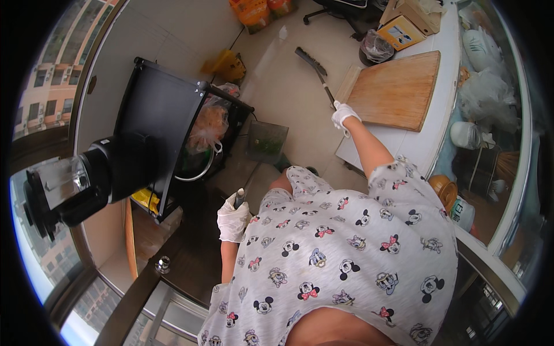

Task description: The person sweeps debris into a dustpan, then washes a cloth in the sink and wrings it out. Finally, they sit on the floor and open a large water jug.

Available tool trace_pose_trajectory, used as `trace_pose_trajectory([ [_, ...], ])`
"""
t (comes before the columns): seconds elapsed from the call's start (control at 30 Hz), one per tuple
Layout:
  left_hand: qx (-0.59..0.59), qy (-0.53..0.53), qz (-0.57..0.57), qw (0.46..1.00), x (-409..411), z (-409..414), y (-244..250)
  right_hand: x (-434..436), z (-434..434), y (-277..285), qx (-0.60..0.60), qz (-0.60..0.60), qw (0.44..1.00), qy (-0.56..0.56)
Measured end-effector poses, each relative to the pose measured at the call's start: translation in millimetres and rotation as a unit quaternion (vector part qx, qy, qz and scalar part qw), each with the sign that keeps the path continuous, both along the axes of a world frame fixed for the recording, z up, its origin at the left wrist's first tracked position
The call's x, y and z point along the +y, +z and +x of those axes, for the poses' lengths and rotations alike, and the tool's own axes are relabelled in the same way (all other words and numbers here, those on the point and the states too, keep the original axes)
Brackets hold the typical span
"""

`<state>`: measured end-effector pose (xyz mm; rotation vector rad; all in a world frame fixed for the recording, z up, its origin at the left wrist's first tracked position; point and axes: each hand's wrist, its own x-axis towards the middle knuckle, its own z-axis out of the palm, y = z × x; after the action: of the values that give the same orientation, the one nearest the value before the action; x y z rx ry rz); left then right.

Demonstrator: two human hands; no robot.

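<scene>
My right hand (345, 116), in a white glove, grips the handle of a broom (312, 62) that reaches forward, its dark bristled head low over or on the tiled floor. On the left, my gloved left hand (233, 217) is closed around the grey end of a handle (239, 199). From there a thin shaft runs toward a dustpan (267, 142) with green scraps inside; part of the shaft is hard to make out in the shade. The dustpan stands near my feet, beside a black rack.
The black rack (160, 99) holds a blender (95, 181) and plastic bags (210, 125). A wooden board (391, 91) leans at the right near a cardboard box (407, 32) and a bagged bin (376, 46). Farther off are orange bags (251, 15) and a wheeled chair (337, 13).
</scene>
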<state>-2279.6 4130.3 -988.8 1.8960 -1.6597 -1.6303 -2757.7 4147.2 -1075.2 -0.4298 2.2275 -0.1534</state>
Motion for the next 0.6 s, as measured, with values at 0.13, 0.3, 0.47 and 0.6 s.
trace_pose_trajectory([
  [0.13, 0.052, 0.100, 0.080, 0.990, 56, -3, 27, -14, 28, -25, -0.078, 0.055, 0.995, -0.012],
  [0.3, 0.063, 0.201, 0.068, 0.975, 127, 8, 41, 106, 95, -72, -0.054, 0.096, 0.976, 0.188],
  [0.47, 0.102, 0.275, 0.047, 0.955, 188, 38, 34, 204, 128, -3, 0.001, 0.115, 0.915, 0.387],
  [0.6, 0.095, 0.291, 0.041, 0.951, 222, 52, 39, 184, 146, 53, 0.024, 0.120, 0.896, 0.428],
])
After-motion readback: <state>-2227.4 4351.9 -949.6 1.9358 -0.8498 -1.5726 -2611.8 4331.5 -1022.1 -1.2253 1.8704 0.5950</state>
